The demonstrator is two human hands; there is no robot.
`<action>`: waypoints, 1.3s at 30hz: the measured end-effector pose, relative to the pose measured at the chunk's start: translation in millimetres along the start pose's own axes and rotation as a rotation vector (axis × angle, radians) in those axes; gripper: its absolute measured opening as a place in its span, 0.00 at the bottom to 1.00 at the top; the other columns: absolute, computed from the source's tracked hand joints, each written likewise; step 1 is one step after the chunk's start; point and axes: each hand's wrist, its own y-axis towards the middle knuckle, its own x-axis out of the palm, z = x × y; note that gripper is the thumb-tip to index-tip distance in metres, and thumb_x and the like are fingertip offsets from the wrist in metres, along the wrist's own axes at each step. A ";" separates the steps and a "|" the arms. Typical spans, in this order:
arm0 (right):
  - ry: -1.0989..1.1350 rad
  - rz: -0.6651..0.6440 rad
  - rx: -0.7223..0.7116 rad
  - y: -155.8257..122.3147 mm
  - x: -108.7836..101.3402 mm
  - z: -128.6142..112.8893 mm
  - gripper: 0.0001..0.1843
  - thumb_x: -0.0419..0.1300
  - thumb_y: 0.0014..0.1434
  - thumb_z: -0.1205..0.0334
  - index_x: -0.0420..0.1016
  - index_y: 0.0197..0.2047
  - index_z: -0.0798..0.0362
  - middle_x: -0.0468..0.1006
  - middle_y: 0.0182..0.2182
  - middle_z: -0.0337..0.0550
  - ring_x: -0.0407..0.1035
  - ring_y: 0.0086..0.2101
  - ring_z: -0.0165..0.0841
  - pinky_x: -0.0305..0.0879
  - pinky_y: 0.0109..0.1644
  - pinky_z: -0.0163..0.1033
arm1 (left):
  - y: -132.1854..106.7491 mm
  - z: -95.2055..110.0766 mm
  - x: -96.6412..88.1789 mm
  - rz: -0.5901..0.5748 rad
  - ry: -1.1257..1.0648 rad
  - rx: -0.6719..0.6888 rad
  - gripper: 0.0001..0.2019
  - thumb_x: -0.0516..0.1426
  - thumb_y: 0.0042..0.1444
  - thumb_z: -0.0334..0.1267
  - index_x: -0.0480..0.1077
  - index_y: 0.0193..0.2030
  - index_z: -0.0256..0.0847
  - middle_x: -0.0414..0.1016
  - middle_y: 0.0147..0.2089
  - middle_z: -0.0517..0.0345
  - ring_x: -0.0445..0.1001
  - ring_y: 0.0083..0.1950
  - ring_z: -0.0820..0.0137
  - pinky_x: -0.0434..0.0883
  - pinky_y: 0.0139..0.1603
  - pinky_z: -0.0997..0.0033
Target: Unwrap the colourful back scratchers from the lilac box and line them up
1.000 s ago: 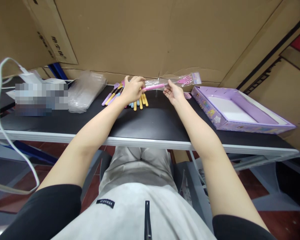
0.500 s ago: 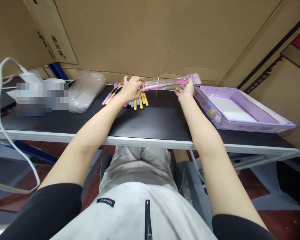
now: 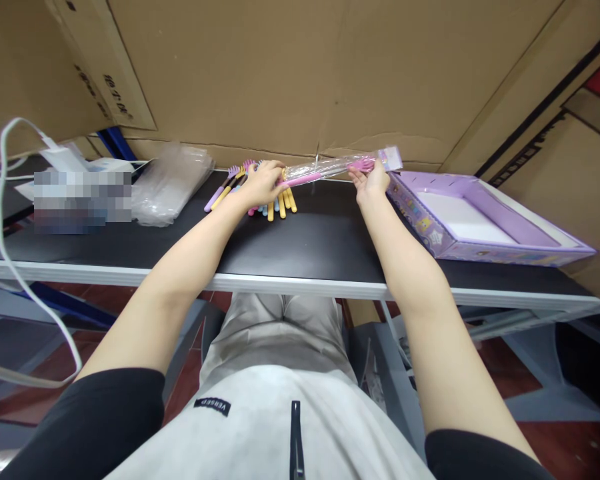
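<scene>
A pink back scratcher (image 3: 303, 180) lies stretched between my hands inside a long clear plastic sleeve (image 3: 330, 163) with a printed header card (image 3: 392, 159). My left hand (image 3: 263, 185) is closed at the handle end; its fingertips are partly hidden. My right hand (image 3: 373, 183) grips the other end, by the pink claw and the card. Under and beside my left hand lie several loose back scratchers (image 3: 283, 204) with yellow, blue, purple and pink handles, partly covered by that hand.
A purple display box (image 3: 520, 252) stands open on the right of the black table (image 3: 305, 250). A stack of clear plastic sleeves (image 3: 173, 187) lies on the left, near a white cable (image 3: 1, 180) and a blurred-out object. Cardboard walls (image 3: 260, 80) close off the back.
The handle end of the pink back scratcher has dropped slightly, so it tilts more in the sleeve. My left hand has turned a little and lowered; my right hand has barely moved.
</scene>
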 end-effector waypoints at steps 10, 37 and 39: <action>-0.014 0.123 -0.007 5.4 -10.0 -26.7 0.13 0.48 0.78 0.53 0.67 0.46 0.50 0.68 0.25 0.30 0.65 0.19 0.22 0.64 0.22 0.25 | -1.5 7.1 -27.3 0.084 0.039 0.043 0.08 0.56 0.64 0.34 0.76 0.45 0.41 0.70 0.71 0.43 0.60 0.76 0.45 0.42 0.77 0.28; 0.109 0.276 -0.191 33.0 -39.0 -43.4 0.20 0.42 0.77 0.57 0.70 0.39 0.53 0.77 0.36 0.35 0.57 0.17 0.20 0.58 0.24 0.30 | -19.6 29.7 -76.9 0.361 0.076 -0.240 0.16 0.46 0.71 0.48 0.71 0.52 0.46 0.76 0.57 0.52 0.64 0.63 0.51 0.29 0.78 0.36; 0.105 0.257 -0.179 30.9 -36.5 -42.8 0.20 0.42 0.76 0.58 0.71 0.39 0.54 0.75 0.33 0.33 0.55 0.17 0.20 0.56 0.23 0.30 | -17.1 28.4 -71.3 0.294 0.060 -0.179 0.14 0.48 0.71 0.48 0.72 0.50 0.45 0.77 0.53 0.52 0.66 0.63 0.52 0.31 0.78 0.37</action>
